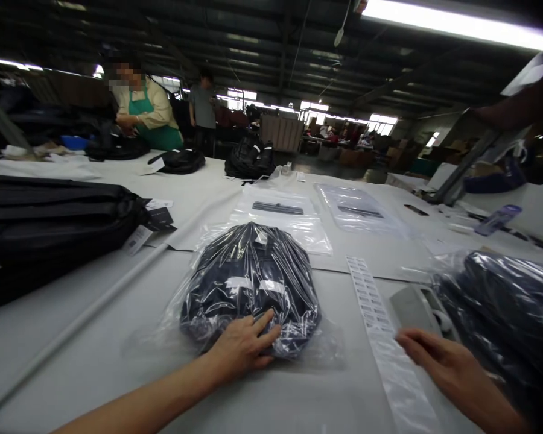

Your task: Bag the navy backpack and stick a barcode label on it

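A dark backpack lies in a clear plastic bag on the white-covered table in front of me. My left hand rests flat on its near side, fingers spread over the plastic. A strip of printed labels runs along the table to the right of the backpack. By the strip's right edge is my right hand, thumb and forefinger brought together. Anything between those fingertips is too small to make out. Just beyond this hand sits a light grey plastic device with an opening in its top.
Dark bagged goods are stacked at the right. Black bags with hang tags lie at the left. Flat clear plastic bags lie behind the backpack. Across the table stands a person in a green apron; more black bags are there.
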A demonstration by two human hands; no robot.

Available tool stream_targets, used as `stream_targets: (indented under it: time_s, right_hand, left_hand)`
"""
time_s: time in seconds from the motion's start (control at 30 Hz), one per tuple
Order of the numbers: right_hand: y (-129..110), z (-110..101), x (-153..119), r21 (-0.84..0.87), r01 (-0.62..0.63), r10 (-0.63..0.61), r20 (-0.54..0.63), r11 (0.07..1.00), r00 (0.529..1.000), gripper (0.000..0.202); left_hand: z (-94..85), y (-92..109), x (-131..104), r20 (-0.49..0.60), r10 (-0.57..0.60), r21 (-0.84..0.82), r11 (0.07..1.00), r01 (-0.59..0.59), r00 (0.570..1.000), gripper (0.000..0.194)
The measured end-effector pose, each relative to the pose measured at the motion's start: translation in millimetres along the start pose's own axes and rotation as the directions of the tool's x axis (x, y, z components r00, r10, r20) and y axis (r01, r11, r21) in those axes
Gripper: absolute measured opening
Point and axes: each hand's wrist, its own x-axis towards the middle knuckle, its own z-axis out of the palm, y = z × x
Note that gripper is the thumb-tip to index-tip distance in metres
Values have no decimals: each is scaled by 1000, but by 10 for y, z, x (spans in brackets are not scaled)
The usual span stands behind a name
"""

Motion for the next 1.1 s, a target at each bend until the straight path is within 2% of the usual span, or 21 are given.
stream_targets:
  time_s: [0.03, 0.07, 0.1, 0.17, 0.23, 0.3, 0.33, 0.4, 0.5, 0.57, 0.63, 0.7, 0.83, 1.0, 1.1]
  right_hand:
    - [-321, 89, 200, 37, 128, -132, 173, 991, 976, 20]
    - [-628, 189, 383, 103, 232, -254, 329, 967, 909, 21]
    - [-903, 300, 546, 174, 309, -355, 452, 935, 818, 23]
    - [-1305, 542, 807, 285, 408, -493, 613, 867, 618, 23]
    - [-1498, 788, 998, 348, 486, -565, 706, 802, 427, 22]
    - [-1547, 1008, 1132, 350, 567, -579, 762, 746, 290, 20]
    - [-1548, 1103, 1180, 330, 606, -566, 786, 724, 249, 20]
    - [-1547, 1266, 1244, 247, 671, -499, 841, 699, 210, 19]
    - [-1566, 1468, 1272, 104, 754, -370, 909, 648, 192, 18]
    - [-1567, 1587, 1264, 12, 816, -306, 930, 578, 203, 20]
    - [-1543, 1681, 1245, -85, 851, -272, 927, 519, 258, 22]
    - [-1504, 1737, 1228, -158, 852, -257, 912, 500, 320, 24]
    - [-1414, 1773, 1264, -184, 814, -272, 882, 552, 384, 19]
    - [-1225, 1780, 1470, -208, 647, -337, 715, 734, 612, 46]
    - [-1169, 1652, 1482, -130, 488, -322, 604, 863, 729, 36]
  left_hand:
    - [-2, 2, -4, 3, -3, -2, 1000, 3, 1000, 60]
    - [-3, 4, -8, 4, -5, -4, 1000, 5, 1000, 61]
    - [-3, 6, -12, 2, -8, -8, 1000, 8, 1000, 61]
    - [3, 9, -18, -2, -12, -19, 1000, 12, 1000, 62]
    - [11, 11, -18, -2, -13, -32, 999, 13, 1000, 65]
    - [17, 12, -13, 6, -14, -46, 999, 14, 1000, 67]
    - [19, 13, -8, 12, -13, -54, 998, 13, 1000, 68]
    - [22, 12, 5, 28, -15, -70, 997, 17, 999, 68]
    - [29, 7, 22, 56, -30, -84, 996, 35, 998, 68]
    - [36, 3, 29, 72, -34, -92, 995, 41, 997, 67]
    - [38, -1, 31, 76, -28, -106, 994, 36, 997, 67]
    - [34, -3, 32, 72, -20, -121, 992, 29, 997, 67]
    - [26, -5, 38, 90, -18, -139, 990, 31, 996, 64]
    - [46, -17, 47, 98, -21, -167, 985, 37, 995, 71]
    - [54, -19, 44, 99, -22, -159, 987, 38, 995, 70]
